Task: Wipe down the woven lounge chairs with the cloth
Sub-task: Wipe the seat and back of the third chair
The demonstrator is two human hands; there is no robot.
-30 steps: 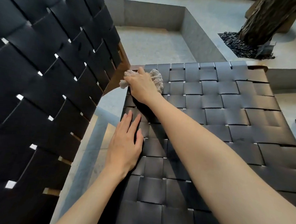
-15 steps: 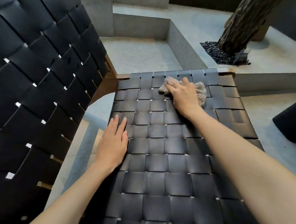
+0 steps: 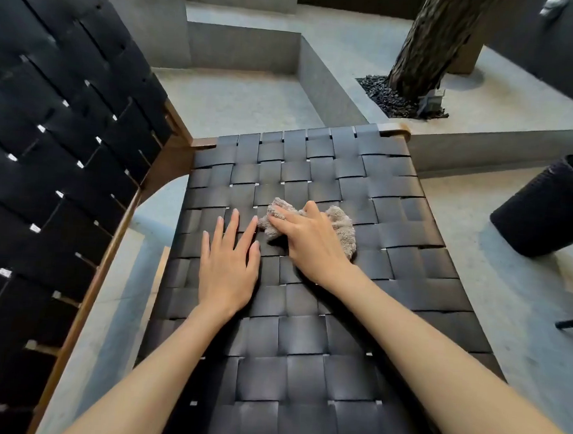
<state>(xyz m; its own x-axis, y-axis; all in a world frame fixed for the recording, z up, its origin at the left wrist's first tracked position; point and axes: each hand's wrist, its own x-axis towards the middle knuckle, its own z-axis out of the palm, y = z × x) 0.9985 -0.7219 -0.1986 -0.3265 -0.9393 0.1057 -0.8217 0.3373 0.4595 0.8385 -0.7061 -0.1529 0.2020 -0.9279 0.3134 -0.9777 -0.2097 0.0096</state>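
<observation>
**A:** Beige crumpled terry cloth [image 3: 342, 225] is lying mid-seat on the black woven-strap lounge chair [image 3: 304, 335], at two o'clock from the left hand [image 3: 228, 273], which is resting flat, fingers straight.

**B:** The right hand [image 3: 310, 248] is gripping it, bunching the pile. It is looking light and limp, likely gliding over the smooth, springy straps; holding the wad's middle seems best.

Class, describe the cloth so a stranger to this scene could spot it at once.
Find the black woven seat filling the middle. Near its centre, beside the flat left hand, the right hand holds the cloth. It is the only pale, fluffy thing on the dark seat.
</observation>
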